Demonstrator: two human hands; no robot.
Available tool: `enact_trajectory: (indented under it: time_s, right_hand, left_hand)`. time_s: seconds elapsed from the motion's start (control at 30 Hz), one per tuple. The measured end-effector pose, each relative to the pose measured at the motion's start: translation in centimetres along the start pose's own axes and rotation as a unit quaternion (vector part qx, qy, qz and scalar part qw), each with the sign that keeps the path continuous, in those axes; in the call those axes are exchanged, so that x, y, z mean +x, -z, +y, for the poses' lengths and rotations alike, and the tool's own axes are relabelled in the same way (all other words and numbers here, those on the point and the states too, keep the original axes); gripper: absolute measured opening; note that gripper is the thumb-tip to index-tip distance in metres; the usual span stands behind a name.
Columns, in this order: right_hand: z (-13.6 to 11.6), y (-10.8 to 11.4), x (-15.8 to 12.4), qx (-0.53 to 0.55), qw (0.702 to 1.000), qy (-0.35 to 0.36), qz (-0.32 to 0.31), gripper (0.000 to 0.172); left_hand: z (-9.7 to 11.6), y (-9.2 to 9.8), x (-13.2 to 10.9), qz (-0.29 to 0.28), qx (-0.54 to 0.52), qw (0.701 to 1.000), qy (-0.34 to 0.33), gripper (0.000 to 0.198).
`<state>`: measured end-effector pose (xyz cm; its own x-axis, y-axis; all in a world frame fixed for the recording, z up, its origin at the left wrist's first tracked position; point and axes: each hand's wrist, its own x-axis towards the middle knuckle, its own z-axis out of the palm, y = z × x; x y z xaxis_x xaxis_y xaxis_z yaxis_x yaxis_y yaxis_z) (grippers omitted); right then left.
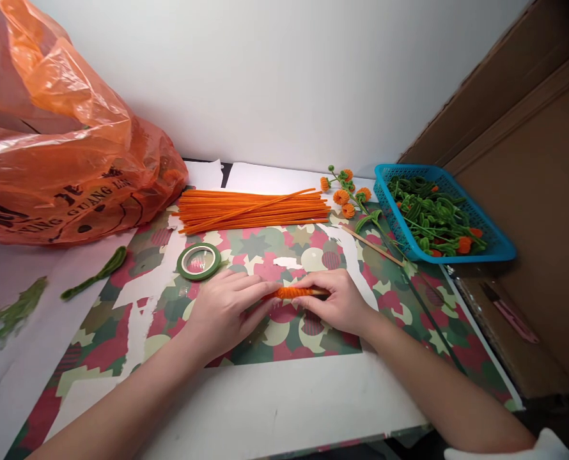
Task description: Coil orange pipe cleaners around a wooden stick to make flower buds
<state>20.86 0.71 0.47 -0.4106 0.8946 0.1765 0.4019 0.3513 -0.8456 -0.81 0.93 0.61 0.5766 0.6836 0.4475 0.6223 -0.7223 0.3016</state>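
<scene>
An orange pipe cleaner (290, 292) is coiled tightly round a thin wooden stick (319, 292), low over the table's middle. Fingers of my left hand (234, 306) are closed on the left end of the coil. My right hand (335, 300) pinches the coil's right end and the stick, whose far end is hidden in the palm. Just beyond my left hand lies a roll of green tape (199, 262). Behind both hands is a bundle of straight orange pipe cleaners (250, 211), one lying slantwise on top.
A blue basket (461, 257) holds green stems and orange bits. Beside it lie an orange flower spray (344, 197) and another wooden stick (373, 245). An orange plastic bag (73, 153) stands at left, near a green leaf piece (95, 275). A pink cutter (509, 313) rests at right.
</scene>
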Motion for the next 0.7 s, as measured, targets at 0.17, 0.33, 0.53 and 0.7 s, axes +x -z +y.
enact_trajectory:
  time_s: [0.17, 0.33, 0.53, 0.7]
  right_hand:
    - [0.05, -0.02, 0.03, 0.01, 1.0, -0.007, -0.008, 0.01]
    - [0.03, -0.32, -0.02, 0.009, 1.0, 0.005, -0.005, 0.006]
    - [0.21, -0.79, -0.29, 0.016, 1.0, 0.003, -0.004, 0.007]
    - [0.01, -0.88, -0.3, 0.014, 1.0, 0.028, -0.002, 0.008]
  left_hand:
    - [0.03, -0.08, 0.0, -0.004, -0.052, 0.999, 0.011, 0.014]
    - [0.29, 0.06, 0.03, -0.019, -0.12, 0.992, 0.043, 0.011]
    - [0.83, 0.35, 0.32, -0.059, -0.163, 0.98, 0.098, 0.015]
    - [1.0, 0.31, 0.36, -0.075, -0.215, 0.965, 0.126, 0.016]
